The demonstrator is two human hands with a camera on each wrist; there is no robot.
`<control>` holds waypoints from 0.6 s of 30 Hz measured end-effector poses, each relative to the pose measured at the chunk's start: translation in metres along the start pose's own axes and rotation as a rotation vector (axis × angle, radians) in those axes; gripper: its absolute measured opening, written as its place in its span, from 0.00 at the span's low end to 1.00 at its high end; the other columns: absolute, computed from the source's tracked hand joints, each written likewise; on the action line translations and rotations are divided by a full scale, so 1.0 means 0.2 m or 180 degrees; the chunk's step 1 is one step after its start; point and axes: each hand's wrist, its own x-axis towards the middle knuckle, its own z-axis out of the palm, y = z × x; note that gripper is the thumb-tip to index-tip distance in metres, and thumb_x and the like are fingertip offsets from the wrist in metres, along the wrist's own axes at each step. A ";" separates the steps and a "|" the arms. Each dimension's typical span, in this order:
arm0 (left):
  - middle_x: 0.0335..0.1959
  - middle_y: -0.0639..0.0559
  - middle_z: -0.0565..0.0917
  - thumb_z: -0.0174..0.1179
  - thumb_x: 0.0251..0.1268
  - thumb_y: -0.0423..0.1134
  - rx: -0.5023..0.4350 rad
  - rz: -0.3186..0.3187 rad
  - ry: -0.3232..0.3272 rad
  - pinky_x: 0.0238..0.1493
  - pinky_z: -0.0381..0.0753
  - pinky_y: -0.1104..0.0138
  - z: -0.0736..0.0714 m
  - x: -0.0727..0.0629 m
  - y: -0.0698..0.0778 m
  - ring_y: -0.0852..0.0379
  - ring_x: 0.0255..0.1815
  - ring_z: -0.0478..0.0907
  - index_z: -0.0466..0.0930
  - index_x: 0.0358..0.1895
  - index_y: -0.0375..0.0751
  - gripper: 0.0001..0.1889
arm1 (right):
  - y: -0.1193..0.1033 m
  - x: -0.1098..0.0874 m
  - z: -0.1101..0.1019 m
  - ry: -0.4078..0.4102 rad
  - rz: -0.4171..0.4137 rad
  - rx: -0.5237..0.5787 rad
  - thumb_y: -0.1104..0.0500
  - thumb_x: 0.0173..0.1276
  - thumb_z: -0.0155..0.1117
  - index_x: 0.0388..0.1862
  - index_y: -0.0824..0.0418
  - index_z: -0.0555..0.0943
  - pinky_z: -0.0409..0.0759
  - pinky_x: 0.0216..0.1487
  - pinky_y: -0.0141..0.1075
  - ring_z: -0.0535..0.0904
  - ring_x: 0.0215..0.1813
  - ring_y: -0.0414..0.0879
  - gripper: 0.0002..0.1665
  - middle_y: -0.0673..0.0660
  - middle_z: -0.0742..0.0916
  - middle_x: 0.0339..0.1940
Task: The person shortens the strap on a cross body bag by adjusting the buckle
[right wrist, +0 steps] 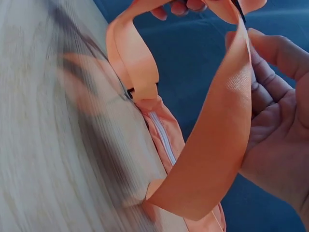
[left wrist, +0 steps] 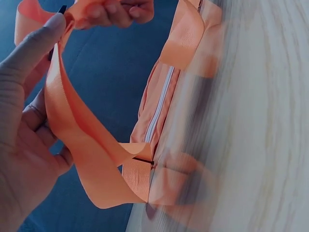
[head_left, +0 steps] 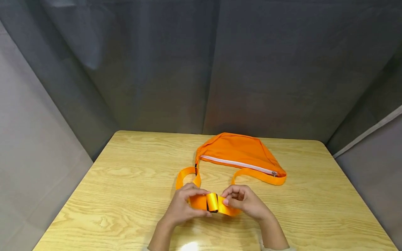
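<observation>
An orange waist bag (head_left: 238,150) with a white zipper (head_left: 235,163) lies on the table, its orange strap (head_left: 257,176) looping toward the person. Thumb and fingers of the left hand (head_left: 185,204) pinch a black strap buckle (head_left: 216,210) at its upper and lower edges. A short fold of webbing stands up through the buckle. Just right of it, the right hand (head_left: 246,202) pinches the strap between thumb and index finger. In the left wrist view, a strap length (left wrist: 91,150) hangs from the buckle past the left palm. Another length (right wrist: 212,140) hangs below the right hand in the right wrist view.
The wooden table (head_left: 125,181) has a glossy surface that reflects the strap. A small black slider (head_left: 196,169) sits on the strap by the bag's left end. Dark grey curtains (head_left: 157,69) stand behind the table, with lighter panels (head_left: 34,139) at the sides.
</observation>
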 end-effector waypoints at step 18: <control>0.34 0.60 0.80 0.78 0.32 0.46 0.0019 -0.0176 0.0032 0.39 0.76 0.66 0.03 -0.05 -0.20 0.59 0.36 0.74 0.85 0.43 0.46 0.26 | -0.05 -0.01 0.06 0.0211 -0.0023 -0.1119 0.59 0.57 0.70 0.52 0.61 0.76 0.75 0.45 0.37 0.78 0.43 0.48 0.23 0.54 0.83 0.43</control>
